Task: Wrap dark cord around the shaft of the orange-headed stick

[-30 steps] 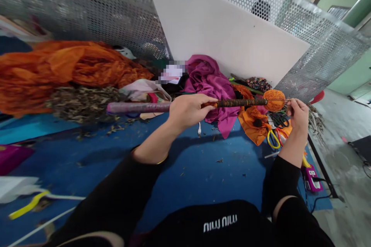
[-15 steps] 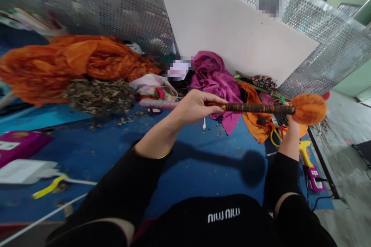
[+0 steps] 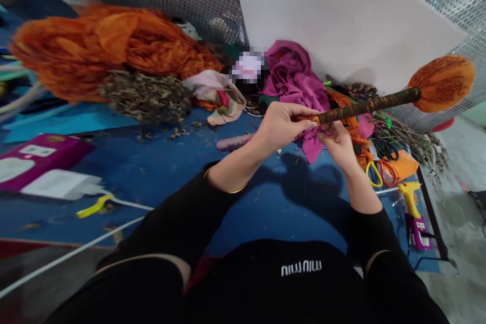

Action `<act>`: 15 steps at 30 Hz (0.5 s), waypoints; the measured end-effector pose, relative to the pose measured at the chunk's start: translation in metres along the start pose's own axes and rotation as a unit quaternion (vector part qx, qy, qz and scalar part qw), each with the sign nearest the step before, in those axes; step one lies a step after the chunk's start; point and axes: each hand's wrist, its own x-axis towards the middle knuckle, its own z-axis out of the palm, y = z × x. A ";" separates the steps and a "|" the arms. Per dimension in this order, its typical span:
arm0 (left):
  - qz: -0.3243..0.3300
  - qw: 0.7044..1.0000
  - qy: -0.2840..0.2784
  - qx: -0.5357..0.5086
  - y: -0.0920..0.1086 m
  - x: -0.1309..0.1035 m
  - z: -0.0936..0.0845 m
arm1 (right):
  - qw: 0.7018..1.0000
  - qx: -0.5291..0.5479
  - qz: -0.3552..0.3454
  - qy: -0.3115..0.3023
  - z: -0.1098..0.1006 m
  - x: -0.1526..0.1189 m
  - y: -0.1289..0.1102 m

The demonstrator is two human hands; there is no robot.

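Observation:
A long wrapped stick (image 3: pixel 374 105) with dark brown binding and thin orange streaks slants up to the right above the blue table. Its far end carries a rounded orange cloth head (image 3: pixel 442 83); a pinkish-purple end (image 3: pixel 233 143) shows beyond my left forearm. My left hand (image 3: pixel 279 124) pinches the stick's middle, where a bit of orange material shows between thumb and fingers. Just to the right, my right hand (image 3: pixel 337 142) has its bent fingers at the underside of the binding, close to the left fingertips. Its fingertips are partly hidden.
Crumpled orange cloth (image 3: pixel 152 43), a clump of dried leaves (image 3: pixel 146 101) and magenta cloth (image 3: pixel 290 76) lie at the back. Scissors (image 3: pixel 374 174) and a yellow glue gun (image 3: pixel 410 197) are at right. A purple power strip (image 3: pixel 41 157) with a white charger (image 3: pixel 63 184) sits left.
My right hand has come from near the orange head to the middle, beside my left hand. The stick has tilted, its orange head now higher and farther right. The camera view has shifted.

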 end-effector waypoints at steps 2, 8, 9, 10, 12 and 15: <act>-0.007 1.000 0.001 -0.003 -0.002 0.000 0.001 | 1.000 -0.021 0.005 -0.018 0.012 -0.008 -0.007; 0.007 1.000 -0.002 0.001 -0.010 0.005 0.002 | 0.971 -0.097 -0.174 0.129 0.013 -0.027 -0.031; 0.007 1.000 -0.006 -0.005 -0.012 0.006 0.003 | 0.968 -0.074 -0.196 0.138 0.014 -0.027 -0.030; 0.005 1.000 -0.011 -0.012 -0.015 0.007 0.005 | 0.968 -0.045 -0.205 0.137 0.017 -0.027 -0.028; -0.001 0.999 -0.023 -0.024 -0.020 0.008 0.010 | 0.974 0.022 -0.191 0.121 0.021 -0.024 -0.023; -0.008 1.000 -0.020 -0.021 -0.027 0.007 0.017 | 0.978 0.114 -0.132 0.119 0.026 -0.019 -0.018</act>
